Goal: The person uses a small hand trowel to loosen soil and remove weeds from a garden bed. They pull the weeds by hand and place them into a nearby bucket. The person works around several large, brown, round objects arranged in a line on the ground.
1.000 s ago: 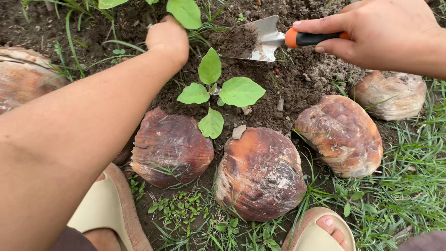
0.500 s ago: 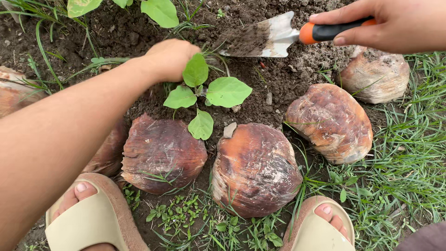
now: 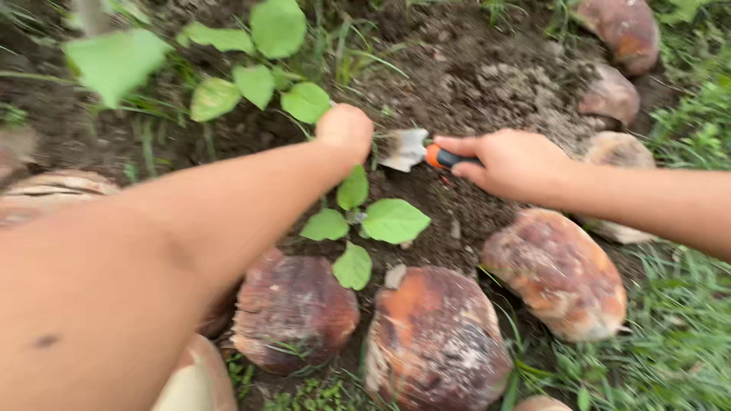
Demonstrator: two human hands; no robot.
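Observation:
A small green seedling (image 3: pixel 358 221) with broad leaves grows in dark soil (image 3: pixel 472 84). My right hand (image 3: pixel 514 164) grips a garden trowel (image 3: pixel 415 151) by its orange and black handle, with the metal blade pointing left just beyond the seedling. My left hand (image 3: pixel 346 129) is closed in a fist right beside the blade, above the seedling's top leaf. Whether it holds anything is hidden. The picture is blurred by motion.
Brown coconut husks (image 3: pixel 438 339) edge the bed in front, with more at the right (image 3: pixel 560 270) and far back (image 3: pixel 624 27). A bigger leafy plant (image 3: pixel 251 84) stands at the upper left. Grass (image 3: pixel 678 342) covers the right side. My sandal (image 3: pixel 198 380) shows at the bottom.
The view pulled back and tilted up. My right hand brought the trowel down and left toward the seedling. My left hand moved up to the blade.

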